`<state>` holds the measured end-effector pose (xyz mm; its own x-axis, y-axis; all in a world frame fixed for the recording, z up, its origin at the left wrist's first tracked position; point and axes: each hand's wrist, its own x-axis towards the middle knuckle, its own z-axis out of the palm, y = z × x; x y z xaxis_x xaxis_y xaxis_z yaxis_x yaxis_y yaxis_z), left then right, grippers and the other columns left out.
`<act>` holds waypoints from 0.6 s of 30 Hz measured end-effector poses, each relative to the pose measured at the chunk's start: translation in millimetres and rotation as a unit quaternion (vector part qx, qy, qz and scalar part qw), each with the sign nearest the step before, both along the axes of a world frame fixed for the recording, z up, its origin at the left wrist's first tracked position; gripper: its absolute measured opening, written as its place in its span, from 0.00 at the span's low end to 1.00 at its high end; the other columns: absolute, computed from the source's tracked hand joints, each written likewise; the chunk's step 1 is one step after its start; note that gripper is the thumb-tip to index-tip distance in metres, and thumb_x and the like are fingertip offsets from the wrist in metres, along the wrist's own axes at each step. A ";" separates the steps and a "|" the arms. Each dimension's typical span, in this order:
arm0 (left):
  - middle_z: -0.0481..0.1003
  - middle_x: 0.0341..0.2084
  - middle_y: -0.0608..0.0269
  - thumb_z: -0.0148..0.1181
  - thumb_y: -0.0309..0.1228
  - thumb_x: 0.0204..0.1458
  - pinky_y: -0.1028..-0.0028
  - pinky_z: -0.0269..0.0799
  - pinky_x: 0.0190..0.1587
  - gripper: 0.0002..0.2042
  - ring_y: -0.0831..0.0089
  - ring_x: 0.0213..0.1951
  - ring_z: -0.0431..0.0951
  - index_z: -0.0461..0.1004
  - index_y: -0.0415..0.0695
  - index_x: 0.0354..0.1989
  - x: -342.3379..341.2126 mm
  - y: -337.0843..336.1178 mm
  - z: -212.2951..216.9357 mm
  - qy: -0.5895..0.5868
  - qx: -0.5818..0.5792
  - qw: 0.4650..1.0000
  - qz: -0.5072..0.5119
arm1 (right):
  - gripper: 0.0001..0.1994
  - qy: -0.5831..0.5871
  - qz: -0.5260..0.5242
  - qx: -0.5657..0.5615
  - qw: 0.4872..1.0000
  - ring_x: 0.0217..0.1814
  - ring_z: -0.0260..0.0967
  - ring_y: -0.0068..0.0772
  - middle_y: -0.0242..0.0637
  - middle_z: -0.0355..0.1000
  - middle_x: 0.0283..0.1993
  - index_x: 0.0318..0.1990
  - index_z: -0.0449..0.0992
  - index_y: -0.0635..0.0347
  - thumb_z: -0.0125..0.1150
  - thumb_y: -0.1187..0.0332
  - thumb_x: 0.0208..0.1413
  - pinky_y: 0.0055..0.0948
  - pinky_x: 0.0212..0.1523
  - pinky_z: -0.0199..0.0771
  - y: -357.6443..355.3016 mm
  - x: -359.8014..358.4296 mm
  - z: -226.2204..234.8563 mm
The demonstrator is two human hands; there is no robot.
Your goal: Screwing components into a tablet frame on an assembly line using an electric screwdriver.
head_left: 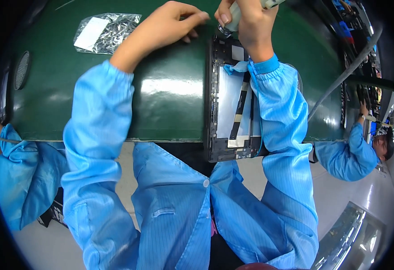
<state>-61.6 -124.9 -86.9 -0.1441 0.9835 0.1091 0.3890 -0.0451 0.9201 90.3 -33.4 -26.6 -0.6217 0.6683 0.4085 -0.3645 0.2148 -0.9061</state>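
Right hand (246,20) clenched round a driver (233,20), tip down at the far corner of the tablet frame (215,99). Left hand (170,24) loose, fingertips on the mat (170,108) just beside that corner. I read the frame's long axis running away from me; right hand nearer.

Bright, even light falls from overhead across the whole bench. It strikes the green mat (170,90) as a broad white glare patch just left of the opened tablet (230,103), with a weaker sheen near the mat's right end. The clear plastic bag (104,31) sparkles. Shadows are soft and short. The centre is sharp; toward the rim straight edges bow, detail smears, and black vignette closes the corners. The floor at lower right gleams.
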 end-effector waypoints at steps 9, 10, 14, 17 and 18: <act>0.68 0.13 0.68 0.59 0.40 0.66 0.73 0.57 0.22 0.24 0.83 0.20 0.65 0.72 0.35 0.20 180.5 -215.5 -8.4 -0.150 -0.133 0.944 0.263 | 0.13 -0.009 0.054 -0.040 0.998 0.19 0.71 0.25 0.36 0.75 0.33 0.50 0.75 0.67 0.63 0.72 0.61 0.26 0.20 0.70 12.8 11.6 7.8; 0.78 0.21 0.61 0.57 0.44 0.67 0.74 0.69 0.29 0.21 0.79 0.27 0.75 0.78 0.34 0.33 185.4 -222.3 -19.3 -0.224 -0.210 0.931 0.200 | 0.16 -0.016 0.063 -0.054 0.996 0.22 0.74 0.26 0.37 0.75 0.40 0.53 0.74 0.68 0.65 0.72 0.60 0.26 0.22 0.72 15.5 16.2 13.6; 0.79 0.52 0.49 0.44 0.51 0.72 0.61 0.79 0.53 0.29 0.62 0.49 0.82 0.69 0.33 0.62 194.6 -198.8 -30.7 -0.465 -0.140 0.870 0.081 | 0.13 0.024 -0.012 -0.031 0.999 0.21 0.72 0.25 0.34 0.75 0.32 0.50 0.76 0.66 0.66 0.72 0.59 0.26 0.21 0.72 28.5 53.9 46.8; 0.75 0.58 0.46 0.44 0.49 0.72 0.56 0.76 0.61 0.29 0.58 0.57 0.79 0.65 0.33 0.66 200.7 -173.7 -10.7 -0.653 -0.122 0.745 0.059 | 0.14 0.028 -0.044 0.095 0.994 0.19 0.66 0.25 0.38 0.72 0.23 0.49 0.77 0.72 0.59 0.68 0.63 0.27 0.23 0.66 68.2 96.3 36.3; 0.75 0.58 0.46 0.44 0.47 0.72 0.55 0.75 0.63 0.28 0.58 0.59 0.77 0.65 0.31 0.66 204.2 -174.6 -12.7 -0.635 -0.140 0.755 0.076 | 0.13 0.042 -0.061 0.067 0.995 0.19 0.66 0.24 0.36 0.71 0.22 0.48 0.79 0.71 0.61 0.68 0.63 0.26 0.24 0.67 64.1 103.6 39.3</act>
<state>142.6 -299.5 -99.6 -0.0709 0.9037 -0.4223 -0.8356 0.1774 0.5199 193.9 30.7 12.7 -0.4983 0.6731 0.5464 -0.4021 0.3789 -0.8335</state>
